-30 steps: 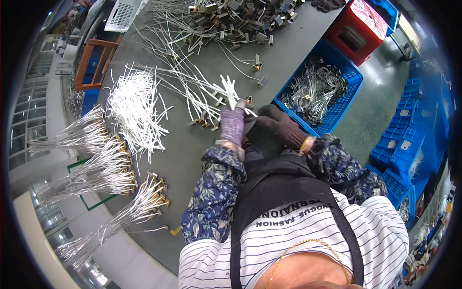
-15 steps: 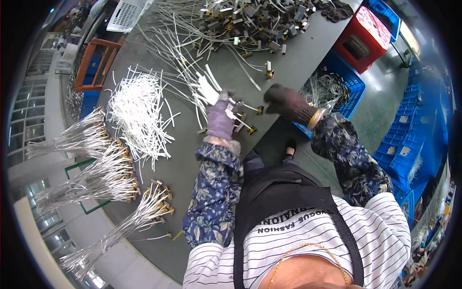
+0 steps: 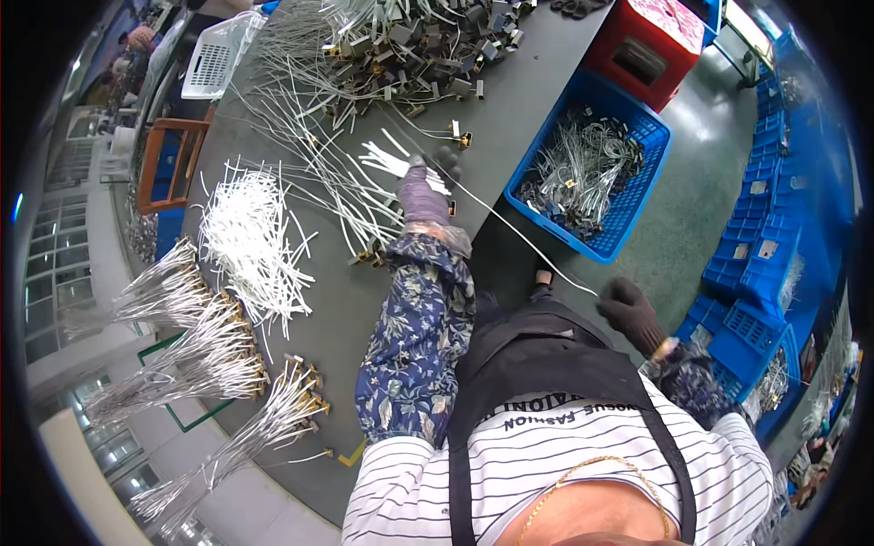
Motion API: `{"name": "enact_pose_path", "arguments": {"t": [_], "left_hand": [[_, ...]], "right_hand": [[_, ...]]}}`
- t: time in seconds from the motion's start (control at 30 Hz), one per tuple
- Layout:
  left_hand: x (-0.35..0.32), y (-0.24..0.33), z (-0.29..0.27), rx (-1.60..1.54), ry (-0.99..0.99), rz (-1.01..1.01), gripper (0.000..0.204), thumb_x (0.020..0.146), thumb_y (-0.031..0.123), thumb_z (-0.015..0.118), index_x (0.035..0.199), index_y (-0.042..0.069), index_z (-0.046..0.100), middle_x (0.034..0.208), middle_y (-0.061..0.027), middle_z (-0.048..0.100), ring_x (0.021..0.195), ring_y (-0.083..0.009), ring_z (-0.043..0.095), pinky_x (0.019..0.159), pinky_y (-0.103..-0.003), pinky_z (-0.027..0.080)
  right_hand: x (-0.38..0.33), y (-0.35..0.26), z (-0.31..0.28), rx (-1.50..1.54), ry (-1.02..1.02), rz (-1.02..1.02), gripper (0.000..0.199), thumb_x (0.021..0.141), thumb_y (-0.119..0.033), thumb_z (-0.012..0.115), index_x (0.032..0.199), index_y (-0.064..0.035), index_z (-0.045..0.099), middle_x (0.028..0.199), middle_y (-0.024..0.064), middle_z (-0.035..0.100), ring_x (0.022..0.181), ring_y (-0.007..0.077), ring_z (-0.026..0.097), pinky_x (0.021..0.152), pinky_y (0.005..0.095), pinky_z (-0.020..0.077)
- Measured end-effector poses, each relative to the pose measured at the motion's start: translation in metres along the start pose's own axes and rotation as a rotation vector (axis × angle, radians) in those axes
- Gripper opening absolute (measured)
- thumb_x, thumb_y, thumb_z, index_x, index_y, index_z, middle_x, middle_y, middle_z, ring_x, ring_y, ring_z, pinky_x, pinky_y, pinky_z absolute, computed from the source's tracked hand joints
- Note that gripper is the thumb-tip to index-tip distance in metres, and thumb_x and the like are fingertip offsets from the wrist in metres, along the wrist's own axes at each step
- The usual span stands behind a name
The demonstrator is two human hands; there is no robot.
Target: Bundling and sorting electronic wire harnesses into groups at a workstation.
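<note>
My left hand (image 3: 424, 196), in a purple-grey glove with dark fingertips, is closed on a small bunch of short white sleeves (image 3: 384, 160) over the grey table. One long white wire (image 3: 523, 238) runs from its fingers to my right hand (image 3: 630, 314), which is closed on the wire's other end in a dark brown glove, out past the table edge. Beside the left hand lie loose wires (image 3: 319, 187) with small brassy ends. Farther up is a big heap of wired grey block-like parts (image 3: 437, 55). A single wired part (image 3: 465, 139) sits apart from that heap.
To the left lies a pile of white sleeves (image 3: 253, 241), with several bundles of brass-ended wires (image 3: 218, 337) along the table's near-left edge. A blue crate (image 3: 648, 177) of wired parts stands right of the table, below a red box (image 3: 648, 55). Blue crates (image 3: 751, 246) line the far right.
My right hand has swung right and toward my body, drawing the long wire out straight. My left hand still grips the white sleeves. The view has shifted, showing more of the blue crate.
</note>
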State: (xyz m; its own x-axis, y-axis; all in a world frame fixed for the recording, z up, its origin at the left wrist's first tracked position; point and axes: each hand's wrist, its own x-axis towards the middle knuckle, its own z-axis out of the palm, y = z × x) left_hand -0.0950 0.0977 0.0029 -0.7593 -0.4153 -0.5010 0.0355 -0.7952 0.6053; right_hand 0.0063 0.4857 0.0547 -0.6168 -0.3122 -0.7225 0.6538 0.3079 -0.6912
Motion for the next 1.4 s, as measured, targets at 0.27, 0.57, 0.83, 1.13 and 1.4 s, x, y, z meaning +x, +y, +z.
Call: {"name": "enact_pose_path", "arguments": {"t": [0.27, 0.57, 0.83, 1.13, 1.4], "left_hand": [[0.009, 0.079, 0.018, 0.082, 0.116, 0.347, 0.020, 0.096, 0.021, 0.054, 0.101, 0.002, 0.054, 0.096, -0.0174, 0.065, 0.081, -0.0317, 0.067, 0.072, -0.045, 0.060], [0.009, 0.136, 0.020, 0.061, -0.108, 0.298, 0.023, 0.098, 0.028, 0.049, 0.094, 0.006, 0.058, 0.096, -0.0163, 0.068, 0.082, -0.0269, 0.068, 0.072, -0.040, 0.060], [-0.055, 0.033, 0.025, 0.239, -0.574, -0.218, 0.039, 0.088, 0.034, 0.060, 0.101, -0.002, 0.062, 0.090, -0.0177, 0.067, 0.080, -0.0285, 0.067, 0.073, -0.040, 0.057], [-0.037, 0.176, -0.085, 0.011, 0.095, 0.533, 0.025, 0.092, 0.026, 0.060, 0.097, 0.001, 0.061, 0.087, -0.0139, 0.067, 0.075, -0.0255, 0.067, 0.072, -0.041, 0.059], [-0.056, 0.216, -0.061, 0.032, 0.234, 0.661, 0.026, 0.092, 0.027, 0.060, 0.106, 0.004, 0.058, 0.093, -0.0115, 0.066, 0.078, -0.0246, 0.066, 0.070, -0.041, 0.059]], "right_hand": [[-0.029, 0.078, -0.058, -0.202, 0.155, 0.219, 0.015, 0.081, -0.020, 0.063, 0.082, -0.0051, 0.060, 0.064, 0.0010, 0.054, 0.050, 0.0101, 0.047, 0.045, 0.0271, 0.0369], [-0.024, 0.052, -0.050, -0.199, 0.120, 0.165, 0.024, 0.081, -0.024, 0.063, 0.090, -0.0024, 0.062, 0.070, 0.0025, 0.056, 0.060, 0.0118, 0.049, 0.053, 0.0288, 0.0397], [0.008, 0.031, -0.016, -0.181, 0.026, 0.108, 0.021, 0.080, -0.023, 0.063, 0.088, -0.0030, 0.062, 0.071, 0.0022, 0.057, 0.060, 0.0114, 0.049, 0.055, 0.0283, 0.0404], [0.032, 0.021, -0.007, -0.240, -0.004, 0.073, 0.015, 0.079, -0.018, 0.063, 0.082, -0.0043, 0.059, 0.066, 0.0005, 0.052, 0.056, 0.0100, 0.045, 0.050, 0.0269, 0.0365], [0.032, 0.025, -0.008, -0.200, -0.002, 0.071, 0.012, 0.078, -0.015, 0.065, 0.082, -0.0060, 0.059, 0.065, -0.0001, 0.052, 0.053, 0.0093, 0.046, 0.047, 0.0261, 0.0356]]}}
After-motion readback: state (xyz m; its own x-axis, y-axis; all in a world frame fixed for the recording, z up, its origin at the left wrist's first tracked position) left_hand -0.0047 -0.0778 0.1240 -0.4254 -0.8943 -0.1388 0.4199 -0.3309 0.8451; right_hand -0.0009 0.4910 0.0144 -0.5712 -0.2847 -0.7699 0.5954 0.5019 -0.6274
